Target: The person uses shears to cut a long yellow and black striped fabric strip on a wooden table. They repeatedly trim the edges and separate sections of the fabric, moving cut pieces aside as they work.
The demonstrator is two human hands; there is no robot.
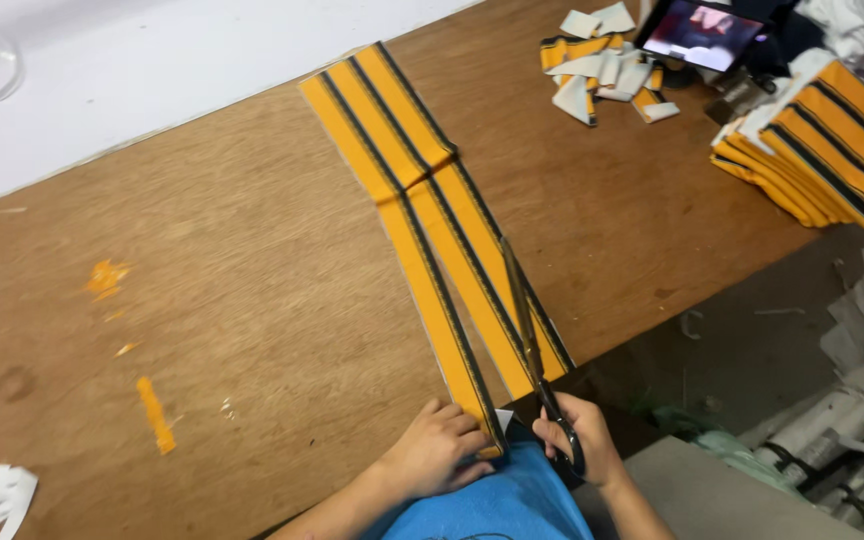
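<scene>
We see right hand [580, 440] clamped on scissors [532, 340] cutting striped strip [432, 215]; left hand [442, 445] fingers flat, pinning strip end on table [232, 300]; handle loops hidden.

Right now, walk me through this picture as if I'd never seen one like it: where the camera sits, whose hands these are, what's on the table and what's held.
There is only one view, from a camera worn on a person's head, looking down at their own bare hands.

The left hand presses down the near end of a long orange strip of fabric with dark stripes, which lies on a brown wooden table. The right hand holds large scissors, whose blades lie along the strip.

Farther off sit a stack of folded matching fabric, a pile of small cut pieces and a small screen. Orange scraps dot the table.
</scene>
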